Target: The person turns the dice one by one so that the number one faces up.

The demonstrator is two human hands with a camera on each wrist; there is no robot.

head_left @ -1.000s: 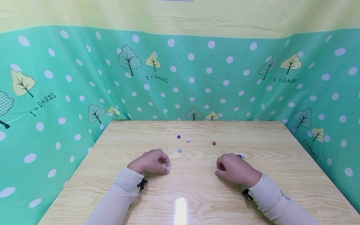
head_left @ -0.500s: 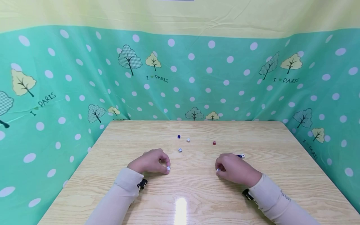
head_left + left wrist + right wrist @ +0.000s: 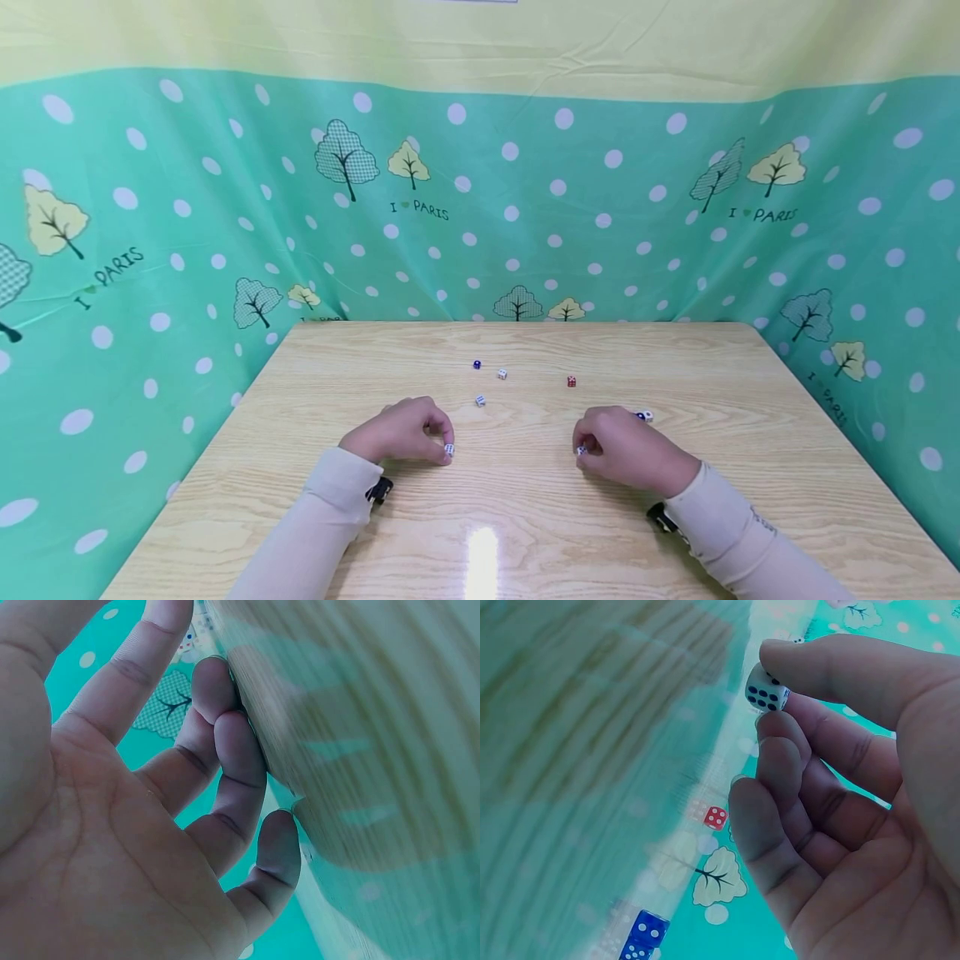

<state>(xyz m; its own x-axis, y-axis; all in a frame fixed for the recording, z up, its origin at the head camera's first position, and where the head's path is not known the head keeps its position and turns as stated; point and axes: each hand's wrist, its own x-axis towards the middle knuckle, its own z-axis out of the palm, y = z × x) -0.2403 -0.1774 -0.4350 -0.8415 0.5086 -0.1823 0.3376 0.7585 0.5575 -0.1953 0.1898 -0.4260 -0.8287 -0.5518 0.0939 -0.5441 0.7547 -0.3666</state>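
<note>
Head view, left hand [image 3: 405, 431]: a white die [image 3: 449, 450] was pinched by thumb and index finger, well inside the left edge of the surface [image 3: 517, 492].
Right hand [image 3: 624, 447]: a second white die [image 3: 762, 690] was gripped in the fingertips, well inside the right edge; through a slackened pinch it might have been dropped.
Blue die [image 3: 641, 417]: was partly hidden behind that hand and might have been nudged by a knuckle.
Wood grain: was streaked by glare [image 3: 482, 562].
Curtain [image 3: 532, 192]: green, dotted, tree-printed, was hung beyond the far edge.
</note>
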